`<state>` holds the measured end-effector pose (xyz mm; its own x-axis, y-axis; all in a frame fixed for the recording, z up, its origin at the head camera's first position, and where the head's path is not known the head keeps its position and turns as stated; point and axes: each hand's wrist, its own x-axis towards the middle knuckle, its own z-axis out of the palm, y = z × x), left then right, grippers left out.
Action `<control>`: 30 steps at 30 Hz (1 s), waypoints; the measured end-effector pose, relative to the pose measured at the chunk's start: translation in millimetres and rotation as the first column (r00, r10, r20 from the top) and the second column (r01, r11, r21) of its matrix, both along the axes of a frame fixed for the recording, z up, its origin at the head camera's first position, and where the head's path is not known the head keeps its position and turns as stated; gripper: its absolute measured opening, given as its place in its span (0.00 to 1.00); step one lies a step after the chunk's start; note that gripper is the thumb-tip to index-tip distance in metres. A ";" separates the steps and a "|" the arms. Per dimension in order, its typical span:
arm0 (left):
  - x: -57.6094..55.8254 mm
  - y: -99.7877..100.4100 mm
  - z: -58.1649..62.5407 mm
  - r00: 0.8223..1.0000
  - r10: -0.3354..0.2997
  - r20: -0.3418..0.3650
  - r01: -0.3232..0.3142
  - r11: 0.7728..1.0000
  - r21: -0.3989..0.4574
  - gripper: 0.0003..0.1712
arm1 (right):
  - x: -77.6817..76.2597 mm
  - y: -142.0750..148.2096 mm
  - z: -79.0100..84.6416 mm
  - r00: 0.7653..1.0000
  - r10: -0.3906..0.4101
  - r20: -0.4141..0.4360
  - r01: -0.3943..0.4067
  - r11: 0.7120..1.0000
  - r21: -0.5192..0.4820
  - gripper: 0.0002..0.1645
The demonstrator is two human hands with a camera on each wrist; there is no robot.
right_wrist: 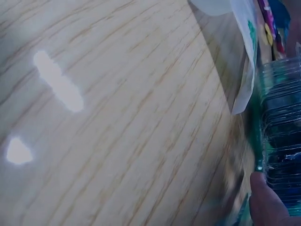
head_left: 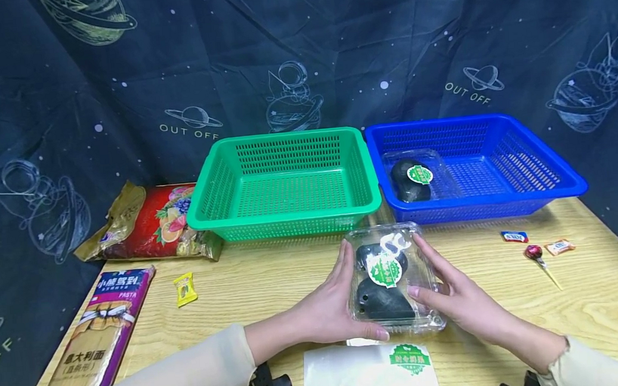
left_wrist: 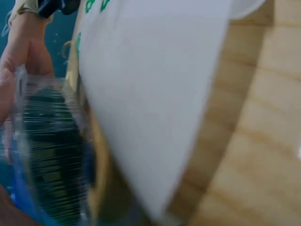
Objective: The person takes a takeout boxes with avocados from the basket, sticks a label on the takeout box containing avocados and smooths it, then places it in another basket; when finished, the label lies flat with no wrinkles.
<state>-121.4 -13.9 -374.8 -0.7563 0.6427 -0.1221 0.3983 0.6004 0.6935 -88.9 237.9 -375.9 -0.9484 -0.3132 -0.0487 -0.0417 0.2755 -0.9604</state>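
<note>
A clear plastic clamshell box [head_left: 396,324] with dark rounded objects [head_left: 383,298] inside is held between both hands near the middle of the table. A round green-and-white sticker [head_left: 384,270] is on its lid. My left hand [head_left: 328,308] grips the left side, its fingers along the wall and its thumb at the near edge. On the opposite side my right hand [head_left: 458,296] holds the box, thumb over the lid and fingers along the wall. In the left wrist view the ribbed side of the box [left_wrist: 51,155] shows; the right wrist view catches my right thumb [right_wrist: 265,200] against it.
Behind stand a green basket [head_left: 284,224] and a blue basket [head_left: 482,211] with a similar box [head_left: 442,174] inside. A white sticker sheet [head_left: 343,376] lies in front. Left are a red-gold bag [head_left: 149,222], pasta [head_left: 93,333] and yellow packet [head_left: 185,289]; right, a lollipop [head_left: 534,252] and small candies [head_left: 515,236].
</note>
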 end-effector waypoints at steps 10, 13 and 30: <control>-32.6 24.8 57.1 0.854 -0.053 -0.518 -0.032 0.988 -0.153 0.60 | 3.6 16.9 9.0 1.000 -0.014 -0.019 0.015 0.999 0.038 0.47; -69.3 40.3 66.7 0.848 -0.073 -0.525 -0.105 0.948 -0.301 0.57 | 4.3 20.2 9.7 1.000 -0.017 -0.012 0.018 0.999 0.049 0.47; -152.1 72.3 53.6 0.911 -0.231 -0.343 -0.039 0.778 -0.628 0.54 | 5.7 35.3 18.8 0.998 0.047 0.049 -0.045 0.997 -0.055 0.46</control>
<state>-273.5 58.3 -321.3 -0.7643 0.6027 -0.2294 0.6243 0.7807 -0.0286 -83.2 273.2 -357.0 -0.9297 -0.3599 -0.0781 -0.0041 0.2220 -0.9750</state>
